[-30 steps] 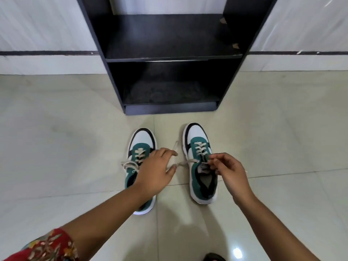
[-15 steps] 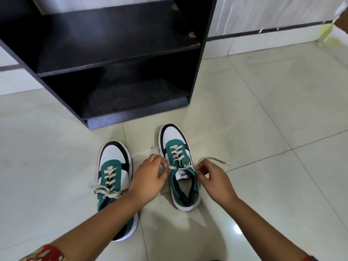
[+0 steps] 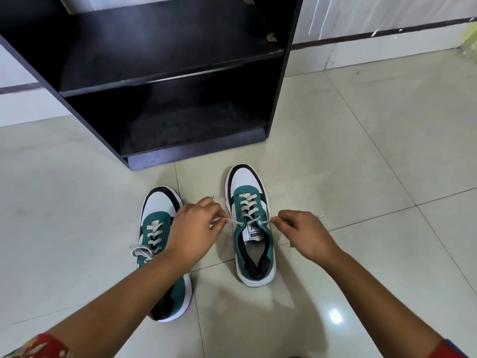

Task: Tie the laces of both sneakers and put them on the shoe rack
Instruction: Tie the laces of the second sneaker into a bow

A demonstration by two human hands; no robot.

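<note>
Both hands now draw the lace ends apart.
My left hand (image 3: 196, 228) and right hand (image 3: 300, 232) each pinch one cream lace end of the green-and-white suede sneaker (image 3: 251, 226); I'd keep tension even, then cross them.

The one camera on my head is looking forward and down, close over my left hand (image 3: 192, 235) and right hand (image 3: 300, 235).

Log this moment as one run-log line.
step: tying right sneaker | left hand: pinching lace end | right hand: pinching other end | left sneaker: on floor | shoe rack: no shoes
</note>
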